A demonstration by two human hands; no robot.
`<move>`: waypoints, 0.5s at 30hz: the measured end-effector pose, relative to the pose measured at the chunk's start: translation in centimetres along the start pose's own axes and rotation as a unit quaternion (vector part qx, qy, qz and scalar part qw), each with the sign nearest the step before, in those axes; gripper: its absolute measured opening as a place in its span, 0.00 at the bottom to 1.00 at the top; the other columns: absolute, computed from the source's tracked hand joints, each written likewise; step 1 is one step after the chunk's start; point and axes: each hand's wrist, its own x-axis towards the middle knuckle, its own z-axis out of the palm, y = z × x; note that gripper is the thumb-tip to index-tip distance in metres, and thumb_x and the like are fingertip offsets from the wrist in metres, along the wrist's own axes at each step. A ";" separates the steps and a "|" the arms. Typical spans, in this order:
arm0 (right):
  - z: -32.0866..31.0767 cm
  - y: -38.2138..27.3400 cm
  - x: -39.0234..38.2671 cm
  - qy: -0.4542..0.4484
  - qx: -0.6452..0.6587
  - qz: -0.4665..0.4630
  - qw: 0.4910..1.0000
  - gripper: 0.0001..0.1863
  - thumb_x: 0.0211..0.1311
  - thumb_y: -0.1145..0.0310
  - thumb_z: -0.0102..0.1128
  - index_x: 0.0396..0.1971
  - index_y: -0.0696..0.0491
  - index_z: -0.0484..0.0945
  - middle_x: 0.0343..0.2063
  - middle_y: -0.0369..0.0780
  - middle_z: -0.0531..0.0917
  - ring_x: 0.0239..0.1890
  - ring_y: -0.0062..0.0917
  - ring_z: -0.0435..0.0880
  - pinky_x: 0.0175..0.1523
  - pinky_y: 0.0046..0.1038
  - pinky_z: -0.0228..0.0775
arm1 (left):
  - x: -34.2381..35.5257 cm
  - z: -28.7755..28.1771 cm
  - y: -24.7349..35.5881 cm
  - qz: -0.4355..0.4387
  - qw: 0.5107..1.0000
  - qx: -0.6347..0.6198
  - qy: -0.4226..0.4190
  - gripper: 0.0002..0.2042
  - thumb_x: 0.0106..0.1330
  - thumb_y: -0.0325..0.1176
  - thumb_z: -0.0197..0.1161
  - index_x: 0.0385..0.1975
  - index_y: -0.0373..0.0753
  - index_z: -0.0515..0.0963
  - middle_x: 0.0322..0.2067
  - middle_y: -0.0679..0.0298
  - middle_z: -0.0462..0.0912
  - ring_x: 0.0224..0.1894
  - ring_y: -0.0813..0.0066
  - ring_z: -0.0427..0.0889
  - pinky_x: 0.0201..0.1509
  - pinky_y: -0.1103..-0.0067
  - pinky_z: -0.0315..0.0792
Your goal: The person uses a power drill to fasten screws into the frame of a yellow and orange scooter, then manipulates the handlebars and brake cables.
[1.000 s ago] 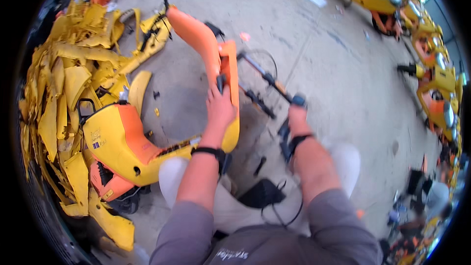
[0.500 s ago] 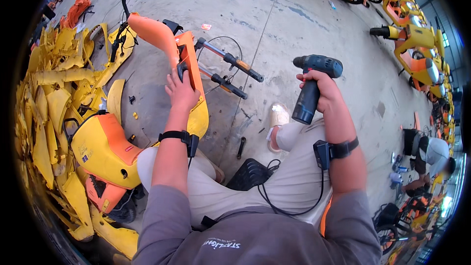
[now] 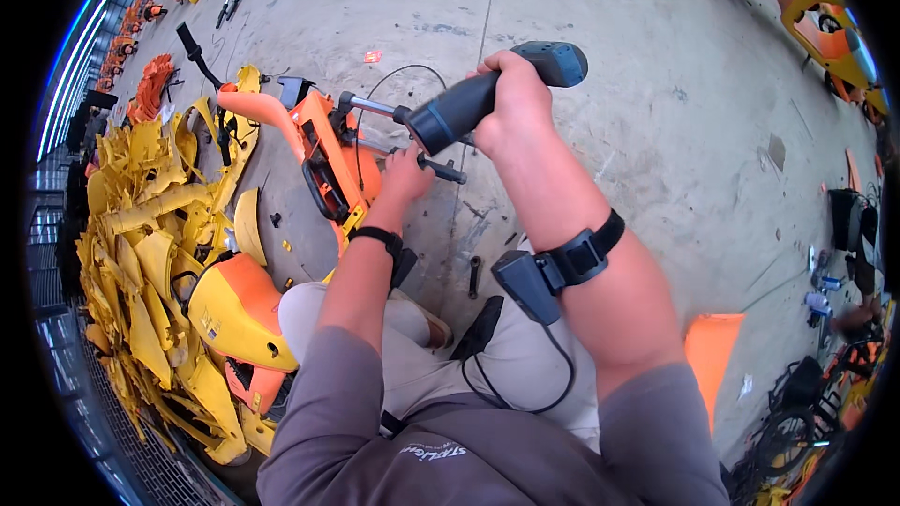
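A dark cordless drill is gripped in my right hand, raised in front of me, with its handle base pointing down and left. Below and left of the drill, my left hand closes around the lower leg of the scooter's front fork. Part of the upper fork leg passes behind the drill. The orange scooter frame lies tipped over, its black handlebar grip at the far left end. The drill's tip is hidden from this angle.
A big heap of yellow body panels fills the left side. A yellow and orange scooter body lies beside my left knee. On the floor is a dark crank-like part. An orange panel stands by my right arm. Yellow scooters stand at upper right.
My left hand has moved from the orange frame to the fork leg. My right hand has swung the drill left and turned it over. The frame has tilted, and the view has shifted.
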 end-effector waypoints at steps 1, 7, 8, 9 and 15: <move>-0.2 -0.5 0.3 0.002 0.001 0.003 1.000 0.08 0.55 0.75 0.57 0.33 0.60 0.70 0.28 0.43 0.76 0.31 0.32 0.78 0.41 0.38 0.75 | 0.9 0.0 0.3 -0.033 0.999 -0.006 -0.035 0.34 0.57 0.41 0.64 0.66 0.48 0.64 0.60 0.50 0.69 0.67 0.49 0.62 0.68 0.56 0.61; -1.3 -6.3 1.8 0.026 0.039 -0.048 0.998 0.13 0.58 0.71 0.56 0.42 0.59 0.69 0.31 0.42 0.74 0.34 0.29 0.76 0.43 0.38 0.73 | 5.5 -0.7 2.0 0.001 0.992 0.125 -0.022 0.41 0.55 0.40 0.66 0.72 0.61 0.56 0.59 0.51 0.67 0.63 0.48 0.65 0.65 0.56 0.63; -1.6 -7.0 1.8 0.024 0.040 -0.052 0.998 0.13 0.60 0.71 0.55 0.43 0.58 0.69 0.33 0.41 0.73 0.35 0.28 0.75 0.46 0.37 0.73 | 5.9 -0.4 2.1 -0.001 0.992 0.122 -0.018 0.41 0.55 0.40 0.65 0.72 0.62 0.55 0.58 0.51 0.68 0.63 0.48 0.65 0.65 0.56 0.63; -1.9 -7.3 2.1 0.030 0.043 -0.058 0.997 0.13 0.60 0.71 0.55 0.43 0.58 0.69 0.33 0.41 0.73 0.35 0.28 0.75 0.46 0.37 0.73 | 6.1 -0.2 2.1 -0.002 0.993 0.120 -0.013 0.41 0.55 0.40 0.65 0.72 0.62 0.55 0.57 0.51 0.68 0.62 0.48 0.66 0.64 0.55 0.63; -3.0 -8.1 2.3 0.072 0.054 -0.031 0.995 0.15 0.63 0.69 0.55 0.46 0.61 0.67 0.38 0.42 0.72 0.41 0.30 0.74 0.52 0.37 0.70 | 5.8 1.4 1.1 -0.024 0.993 0.116 -0.008 0.42 0.55 0.41 0.65 0.72 0.66 0.54 0.59 0.52 0.69 0.60 0.46 0.67 0.65 0.58 0.64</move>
